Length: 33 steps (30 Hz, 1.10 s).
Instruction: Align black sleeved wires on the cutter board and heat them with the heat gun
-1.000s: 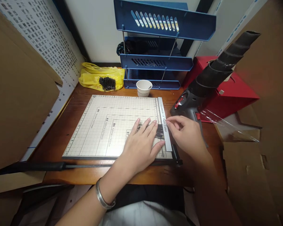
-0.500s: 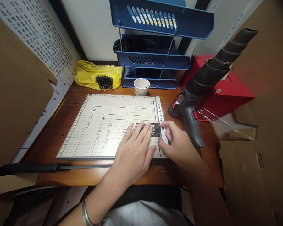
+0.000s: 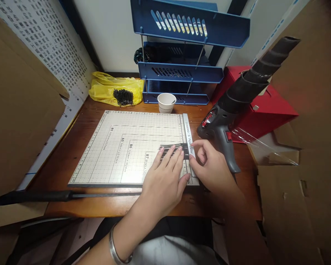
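My left hand lies flat, fingers spread, on a row of thin black strips. The strips lie side by side on the gridded board of a paper cutter, partly hidden under the fingers. Their right ends come up to the cutter's pale edge strip. At those ends is my right hand, with index finger and thumb apart at the edge strip and the other fingers curled in; nothing shows between them. The cutter's long black-handled arm is lowered along the front of the board.
A white paper cup with dark bits stands behind the board. Black strips are bunched on a yellow plastic bag. Blue shelf trays rise at the back. On the right are a heat gun and a red box.
My left hand has slid a little to the right over the strips. My right hand has shifted slightly right too, its fingertips now at the edge strip rather than on the strip ends.
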Tool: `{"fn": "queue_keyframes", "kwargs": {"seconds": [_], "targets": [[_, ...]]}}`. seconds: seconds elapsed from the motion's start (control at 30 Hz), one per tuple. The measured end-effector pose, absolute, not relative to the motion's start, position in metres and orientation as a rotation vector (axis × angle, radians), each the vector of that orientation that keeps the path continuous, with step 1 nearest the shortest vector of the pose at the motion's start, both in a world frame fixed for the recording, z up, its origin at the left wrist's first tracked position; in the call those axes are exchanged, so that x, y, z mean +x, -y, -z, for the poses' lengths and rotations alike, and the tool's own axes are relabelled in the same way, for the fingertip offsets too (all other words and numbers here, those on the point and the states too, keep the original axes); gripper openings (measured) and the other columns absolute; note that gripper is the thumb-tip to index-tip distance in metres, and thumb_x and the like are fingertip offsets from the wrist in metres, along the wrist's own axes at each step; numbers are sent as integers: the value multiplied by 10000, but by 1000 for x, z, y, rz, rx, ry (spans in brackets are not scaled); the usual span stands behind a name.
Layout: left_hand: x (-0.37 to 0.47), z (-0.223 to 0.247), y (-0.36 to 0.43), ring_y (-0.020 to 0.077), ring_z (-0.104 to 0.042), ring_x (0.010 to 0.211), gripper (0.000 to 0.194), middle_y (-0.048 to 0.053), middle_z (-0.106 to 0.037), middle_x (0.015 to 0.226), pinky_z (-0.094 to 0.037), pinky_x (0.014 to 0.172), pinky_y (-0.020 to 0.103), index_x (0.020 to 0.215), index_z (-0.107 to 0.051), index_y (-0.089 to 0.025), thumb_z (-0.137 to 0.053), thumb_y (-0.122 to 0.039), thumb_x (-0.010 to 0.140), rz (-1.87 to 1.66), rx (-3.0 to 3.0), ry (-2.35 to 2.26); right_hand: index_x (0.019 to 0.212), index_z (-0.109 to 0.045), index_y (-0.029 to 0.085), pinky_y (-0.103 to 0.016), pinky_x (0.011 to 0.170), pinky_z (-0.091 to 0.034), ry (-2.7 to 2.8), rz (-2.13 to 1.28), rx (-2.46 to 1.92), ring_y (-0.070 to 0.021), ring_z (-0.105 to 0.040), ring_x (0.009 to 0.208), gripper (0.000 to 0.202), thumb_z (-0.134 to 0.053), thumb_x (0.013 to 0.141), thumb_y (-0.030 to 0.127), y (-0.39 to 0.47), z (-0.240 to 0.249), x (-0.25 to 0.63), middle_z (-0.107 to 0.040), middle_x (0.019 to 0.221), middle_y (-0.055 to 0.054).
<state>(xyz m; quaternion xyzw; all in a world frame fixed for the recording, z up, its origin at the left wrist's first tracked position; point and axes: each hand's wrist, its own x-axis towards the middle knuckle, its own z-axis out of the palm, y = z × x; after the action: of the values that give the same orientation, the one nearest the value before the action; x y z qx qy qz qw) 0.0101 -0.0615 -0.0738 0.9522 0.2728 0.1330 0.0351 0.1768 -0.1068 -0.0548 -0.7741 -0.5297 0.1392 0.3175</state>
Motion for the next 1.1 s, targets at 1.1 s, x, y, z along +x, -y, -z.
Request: {"fn": "queue_keyframes", "kwargs": {"seconds": [1.1], "targets": [[7,79,63,298,-328,1502,685,98,-381,1615,-266,1234,483,1523,-414,-68,-253,-546,1059,-338,2993,-840,987,-630,240,-289,606,-333,1379,-478,-2138,-141,-474,582,194,-547,823,299,95,56,176,-453,609,62]]}}
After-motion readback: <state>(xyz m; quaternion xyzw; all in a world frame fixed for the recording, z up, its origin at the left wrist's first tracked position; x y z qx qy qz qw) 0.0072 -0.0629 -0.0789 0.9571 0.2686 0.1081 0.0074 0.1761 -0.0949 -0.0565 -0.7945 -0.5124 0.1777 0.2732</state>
